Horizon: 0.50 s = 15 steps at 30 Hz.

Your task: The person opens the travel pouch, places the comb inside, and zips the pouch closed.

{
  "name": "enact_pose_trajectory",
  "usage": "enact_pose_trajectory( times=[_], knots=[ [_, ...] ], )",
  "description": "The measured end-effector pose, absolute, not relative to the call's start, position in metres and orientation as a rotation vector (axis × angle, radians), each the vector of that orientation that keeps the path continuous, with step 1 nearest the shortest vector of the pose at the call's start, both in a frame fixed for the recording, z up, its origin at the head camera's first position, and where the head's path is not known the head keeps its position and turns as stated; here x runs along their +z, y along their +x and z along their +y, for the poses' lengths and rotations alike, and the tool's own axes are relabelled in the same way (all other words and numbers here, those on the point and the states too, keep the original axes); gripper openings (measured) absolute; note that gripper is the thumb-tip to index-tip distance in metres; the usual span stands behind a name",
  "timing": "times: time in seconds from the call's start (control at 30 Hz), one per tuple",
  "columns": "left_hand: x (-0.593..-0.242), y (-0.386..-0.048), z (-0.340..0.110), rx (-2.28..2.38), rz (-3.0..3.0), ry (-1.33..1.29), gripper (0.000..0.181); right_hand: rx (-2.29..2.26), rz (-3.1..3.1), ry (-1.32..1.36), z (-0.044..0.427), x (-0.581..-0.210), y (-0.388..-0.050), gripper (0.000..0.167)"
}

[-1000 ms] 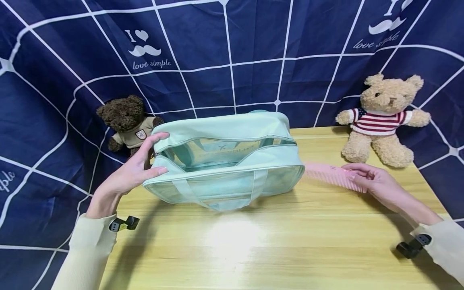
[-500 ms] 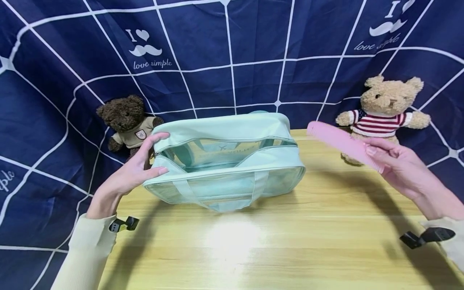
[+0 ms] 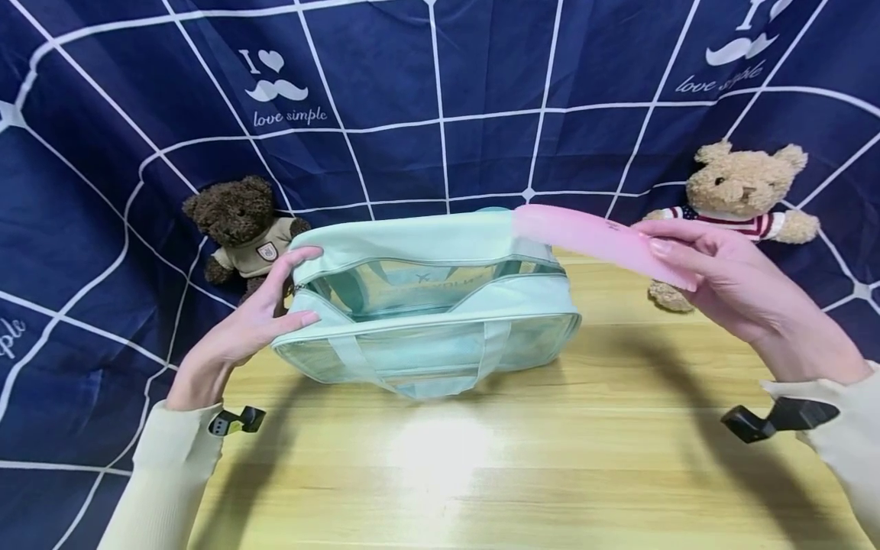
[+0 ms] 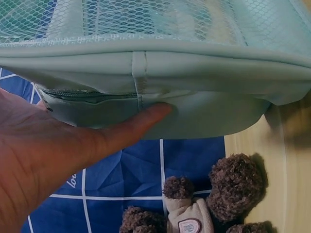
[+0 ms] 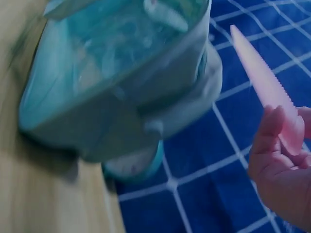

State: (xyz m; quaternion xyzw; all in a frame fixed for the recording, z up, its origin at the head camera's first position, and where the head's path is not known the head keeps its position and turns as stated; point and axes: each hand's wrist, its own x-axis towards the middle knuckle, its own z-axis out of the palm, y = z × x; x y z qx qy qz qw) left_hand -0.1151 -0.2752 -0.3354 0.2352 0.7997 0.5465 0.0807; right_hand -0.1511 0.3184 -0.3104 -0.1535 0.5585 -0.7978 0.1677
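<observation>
A mint-green toiletry bag (image 3: 419, 347) with clear panels stands on the table, its top zip parted. My left hand (image 3: 244, 321) holds the bag's left end, thumb at the front and fingers at the back corner. In the left wrist view, a straight digit of the left hand (image 4: 63, 145) lies against the bag's end (image 4: 209, 111). My right hand (image 3: 742, 290) pinches a pink comb (image 3: 598, 243) at one end. In the head view, the comb's far end overlaps the bag's back right corner; the right wrist view shows the comb (image 5: 262, 77) apart from the bag (image 5: 112, 111).
A dark brown teddy bear (image 3: 237, 225) sits behind the bag's left end. At the back right is a tan teddy bear (image 3: 745, 183), partly behind the right hand. A navy cloth (image 3: 385, 92) with white lines hangs behind the wooden table (image 3: 536, 473).
My right hand has lifted the comb off the right side of the table, then carried it left to the bag's back right corner. The left hand and bag have hardly moved.
</observation>
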Motion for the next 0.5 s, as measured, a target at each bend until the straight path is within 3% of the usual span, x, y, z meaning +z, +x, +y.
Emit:
enact_pose_trajectory(
  times=[0.5],
  knots=[
    [-0.337,-0.115,-0.278,1.568,2.433,0.67,0.079,-1.834,1.86,-0.472,0.206,-0.255,-0.163,0.03]
  ],
)
